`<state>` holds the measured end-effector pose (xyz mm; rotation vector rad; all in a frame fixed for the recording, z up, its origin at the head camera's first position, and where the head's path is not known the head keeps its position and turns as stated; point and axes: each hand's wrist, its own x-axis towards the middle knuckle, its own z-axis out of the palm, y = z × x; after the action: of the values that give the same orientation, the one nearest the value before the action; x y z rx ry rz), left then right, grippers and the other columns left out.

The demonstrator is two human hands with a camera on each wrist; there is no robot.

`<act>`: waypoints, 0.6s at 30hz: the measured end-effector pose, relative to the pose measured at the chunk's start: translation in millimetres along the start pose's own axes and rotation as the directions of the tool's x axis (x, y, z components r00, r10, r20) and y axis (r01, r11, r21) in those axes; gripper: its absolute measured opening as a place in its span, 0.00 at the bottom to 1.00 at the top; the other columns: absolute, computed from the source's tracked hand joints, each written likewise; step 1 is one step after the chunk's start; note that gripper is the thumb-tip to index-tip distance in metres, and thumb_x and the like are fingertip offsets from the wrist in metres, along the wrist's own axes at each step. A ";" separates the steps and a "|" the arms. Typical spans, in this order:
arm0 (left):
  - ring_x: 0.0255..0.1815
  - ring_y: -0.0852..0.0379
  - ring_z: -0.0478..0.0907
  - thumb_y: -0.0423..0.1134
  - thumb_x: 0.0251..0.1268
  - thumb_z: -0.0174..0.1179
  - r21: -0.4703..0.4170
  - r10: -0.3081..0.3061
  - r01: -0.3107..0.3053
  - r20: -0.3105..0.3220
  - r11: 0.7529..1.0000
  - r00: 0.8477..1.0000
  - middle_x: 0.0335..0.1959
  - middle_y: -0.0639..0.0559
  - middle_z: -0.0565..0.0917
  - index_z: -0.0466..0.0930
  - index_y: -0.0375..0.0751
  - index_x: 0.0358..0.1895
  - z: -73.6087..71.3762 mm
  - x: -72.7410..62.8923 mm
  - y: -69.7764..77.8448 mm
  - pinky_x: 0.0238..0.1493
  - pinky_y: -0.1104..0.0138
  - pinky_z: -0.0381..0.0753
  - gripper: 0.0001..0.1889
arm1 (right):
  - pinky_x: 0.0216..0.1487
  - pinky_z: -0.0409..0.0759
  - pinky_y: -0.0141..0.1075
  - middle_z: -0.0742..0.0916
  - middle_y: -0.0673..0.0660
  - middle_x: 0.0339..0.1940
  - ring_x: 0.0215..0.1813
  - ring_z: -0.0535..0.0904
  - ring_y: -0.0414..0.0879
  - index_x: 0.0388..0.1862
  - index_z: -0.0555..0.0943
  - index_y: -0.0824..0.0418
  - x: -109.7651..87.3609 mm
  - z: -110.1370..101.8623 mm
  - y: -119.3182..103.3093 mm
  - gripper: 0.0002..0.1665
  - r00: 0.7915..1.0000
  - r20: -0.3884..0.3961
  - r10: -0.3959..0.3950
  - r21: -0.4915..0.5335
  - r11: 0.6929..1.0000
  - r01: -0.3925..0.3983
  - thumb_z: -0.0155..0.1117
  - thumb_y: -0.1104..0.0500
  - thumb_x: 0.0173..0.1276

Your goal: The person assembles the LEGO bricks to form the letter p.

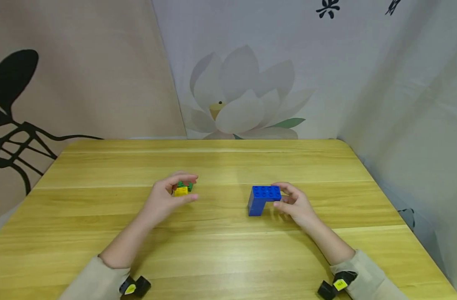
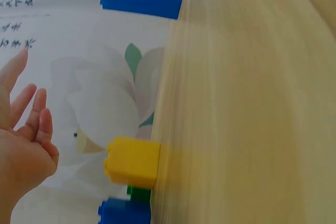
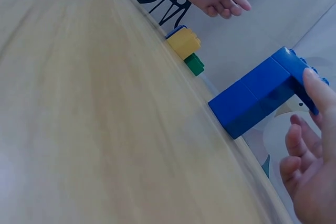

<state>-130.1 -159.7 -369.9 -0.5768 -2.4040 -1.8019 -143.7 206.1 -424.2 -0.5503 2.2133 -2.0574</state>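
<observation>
On the table, a blue toy-brick structure (image 1: 256, 205) stands upright: stacked bricks with a longer studded brick on top, overhanging to the right. My right hand (image 1: 299, 208) pinches that overhanging end between thumb and fingers, as the right wrist view shows too. To the left, my left hand (image 1: 161, 200) hovers by several loose bricks, thumb and fingers apart, nothing between them. Those are a yellow brick (image 2: 134, 162), a green brick (image 3: 195, 65) and a blue brick (image 2: 126, 212). In the head view the left hand partly hides them.
The wooden table (image 1: 221, 258) ends at a back edge against a hanging cloth (image 1: 258, 25) printed with a lotus flower. More cloth hangs along the left and right sides. Each sleeve carries a black wrist camera (image 1: 140, 287).
</observation>
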 end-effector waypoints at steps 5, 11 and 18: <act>0.52 0.42 0.70 0.38 0.56 0.70 0.037 -0.065 0.066 -0.023 0.997 0.998 0.51 0.50 0.79 0.80 0.42 0.55 -17.6 -5.4 -2.1 0.49 0.61 0.72 0.21 | 0.18 0.65 0.31 0.82 0.49 0.41 0.24 0.72 0.37 0.54 0.77 0.56 -1.9 -2.4 0.1 0.23 0.999 -0.028 -0.026 0.017 0.999 0.027 0.62 0.73 0.62; 0.50 0.48 0.69 0.37 0.59 0.68 0.156 -0.058 0.070 -0.084 0.985 0.995 0.52 0.45 0.80 0.79 0.41 0.56 -37.6 -10.7 -10.2 0.47 0.59 0.62 0.21 | 0.22 0.68 0.30 0.82 0.48 0.41 0.23 0.71 0.37 0.50 0.77 0.53 -3.6 -3.0 -0.3 0.21 0.999 -0.051 -0.010 0.022 1.000 0.012 0.62 0.72 0.63; 0.48 0.58 0.69 0.37 0.61 0.66 0.246 0.005 0.026 -0.125 0.969 0.992 0.51 0.44 0.81 0.78 0.40 0.57 -56.9 -13.4 -23.8 0.44 0.64 0.61 0.20 | 0.23 0.68 0.31 0.80 0.50 0.35 0.23 0.70 0.38 0.50 0.78 0.54 -4.7 -3.8 -0.6 0.19 0.998 -0.064 0.006 0.034 0.999 -0.004 0.63 0.71 0.64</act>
<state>-134.8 -222.1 -378.1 -0.4127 -2.4955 -1.4605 -140.3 211.2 -424.2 -0.4823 2.2072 -2.1351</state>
